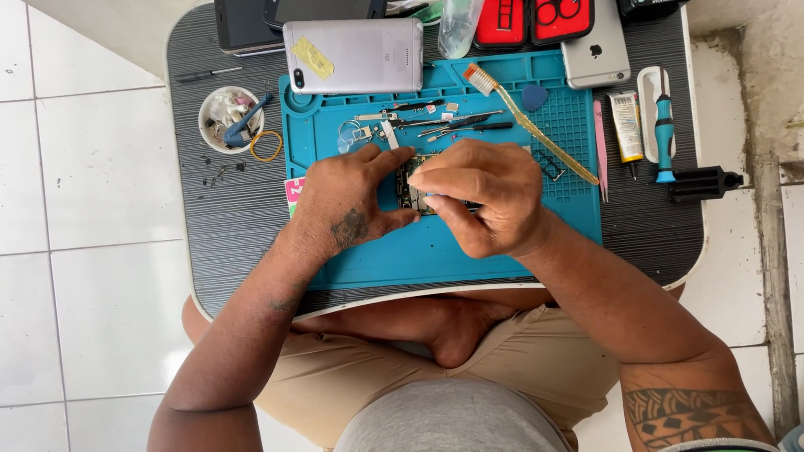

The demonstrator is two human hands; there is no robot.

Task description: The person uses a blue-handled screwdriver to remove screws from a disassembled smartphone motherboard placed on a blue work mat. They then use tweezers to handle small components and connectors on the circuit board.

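Observation:
A small circuit board [412,186] lies on the blue work mat [469,243], mostly covered by both hands. My left hand [347,201] grips the board's left side between thumb and fingers. My right hand [481,197] is closed over the board's right part, fingertips pinched at its surface; whether it holds a small tool is hidden. A silver phone [352,56] lies face down at the mat's far edge. A toothbrush [523,117] lies diagonally across the mat.
A white dish [230,117] of small parts sits at the left. Tweezers and small metal parts [452,125] lie beyond the hands. A second phone [596,50], a glue tube [626,125] and a blue screwdriver [664,125] lie on the dark tray [226,209] at right.

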